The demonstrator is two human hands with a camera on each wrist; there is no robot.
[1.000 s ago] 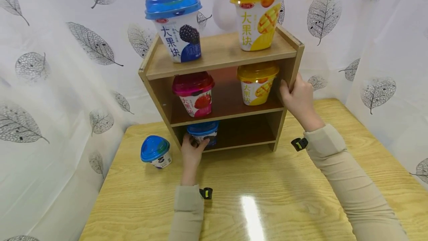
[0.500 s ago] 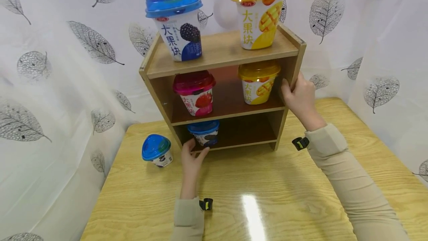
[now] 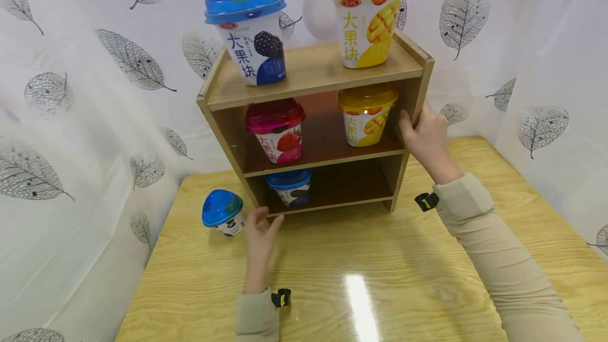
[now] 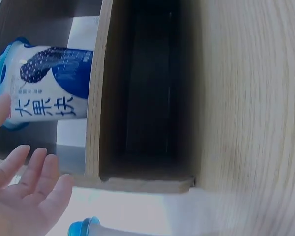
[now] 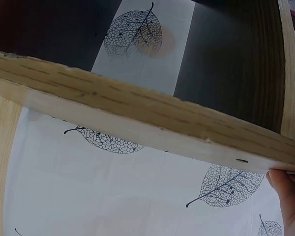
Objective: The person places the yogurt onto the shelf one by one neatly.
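Observation:
My left hand (image 3: 258, 236) is open and holds nothing, just in front of the lower left corner of the wooden shelf (image 3: 328, 206). A blue-lidded blackberry yogurt cup (image 3: 293, 192) stands upright in the bottom compartment at the left. In the left wrist view, the fingers (image 4: 34, 172) are spread beside this cup (image 4: 49, 81). My right hand (image 3: 427, 139) grips the shelf's right side panel, thumb at the front edge. Another blue-lidded yogurt cup (image 3: 223, 211) stands on the table to the left of the shelf, close to the left hand.
On the middle board are a pink-lidded strawberry cup (image 3: 277, 133) and a yellow-lidded mango cup (image 3: 366, 120). The top board bears a blue-lidded blackberry cup (image 3: 252, 41) and a yellow-lidded mango cup (image 3: 368, 25). A leaf-patterned curtain (image 3: 95, 99) surrounds the wooden table (image 3: 313, 273).
The left hand has let go of the blackberry cup in the bottom compartment and drawn back, down and to the left. The right hand keeps its grip on the shelf.

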